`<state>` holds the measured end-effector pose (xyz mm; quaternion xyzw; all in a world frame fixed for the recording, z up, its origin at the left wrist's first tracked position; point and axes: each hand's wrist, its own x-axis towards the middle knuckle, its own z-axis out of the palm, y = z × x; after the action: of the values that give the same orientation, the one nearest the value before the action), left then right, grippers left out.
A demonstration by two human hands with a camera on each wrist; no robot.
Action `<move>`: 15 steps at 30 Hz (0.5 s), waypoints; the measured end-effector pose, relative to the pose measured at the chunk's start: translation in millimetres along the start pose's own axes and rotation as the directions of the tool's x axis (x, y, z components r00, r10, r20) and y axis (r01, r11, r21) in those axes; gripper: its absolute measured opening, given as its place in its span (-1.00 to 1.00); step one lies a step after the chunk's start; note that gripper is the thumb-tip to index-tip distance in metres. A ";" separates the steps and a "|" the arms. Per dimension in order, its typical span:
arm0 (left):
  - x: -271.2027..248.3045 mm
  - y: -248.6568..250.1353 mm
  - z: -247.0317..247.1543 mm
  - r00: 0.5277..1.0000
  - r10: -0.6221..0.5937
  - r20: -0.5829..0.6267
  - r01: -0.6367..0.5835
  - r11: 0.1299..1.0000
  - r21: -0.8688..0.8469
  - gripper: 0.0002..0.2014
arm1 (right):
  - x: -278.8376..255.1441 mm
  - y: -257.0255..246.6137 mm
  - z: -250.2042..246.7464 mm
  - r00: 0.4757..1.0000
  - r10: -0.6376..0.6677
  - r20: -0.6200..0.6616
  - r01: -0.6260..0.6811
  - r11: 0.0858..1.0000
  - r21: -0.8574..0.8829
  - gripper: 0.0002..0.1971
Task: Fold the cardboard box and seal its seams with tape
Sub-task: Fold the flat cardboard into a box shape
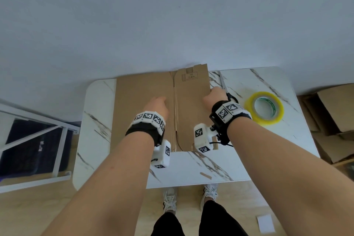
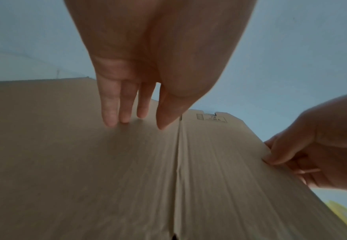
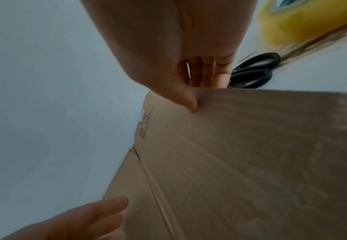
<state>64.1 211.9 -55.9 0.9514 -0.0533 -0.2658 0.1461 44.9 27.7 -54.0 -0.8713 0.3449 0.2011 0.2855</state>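
Note:
A flattened brown cardboard box (image 1: 145, 105) lies on the marble table (image 1: 249, 151), reaching the wall. My left hand (image 1: 158, 106) rests flat on its left panel, straight fingertips (image 2: 115, 120) touching the board beside the centre crease. My right hand (image 1: 215, 96) pinches the right edge of the narrower right panel (image 2: 219, 154), thumb (image 3: 186, 99) on top and fingers curled under; that panel is slightly raised. A yellowish roll of tape (image 1: 265, 108) lies on the table to the right of my right hand.
Black-handled scissors (image 3: 252, 71) lie between the box and the tape, partly behind my right wrist. More flat cardboard (image 1: 333, 117) is stacked on the floor at right. A white metal frame (image 1: 47, 136) stands left of the table. A small cardboard scrap (image 1: 206, 175) lies near the front edge.

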 end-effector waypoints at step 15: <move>-34.3 0.5 -133.1 0.911 0.089 -0.402 0.021 0.965 0.262 -0.62 | -70.3 -10.1 -45.1 0.972 -0.111 -0.209 0.135 0.985 0.106 -0.51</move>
<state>104.2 250.8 69.7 0.9956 -0.0728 -0.0484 0.0327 11.1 39.2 22.2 -0.8883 0.3288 0.0725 0.3123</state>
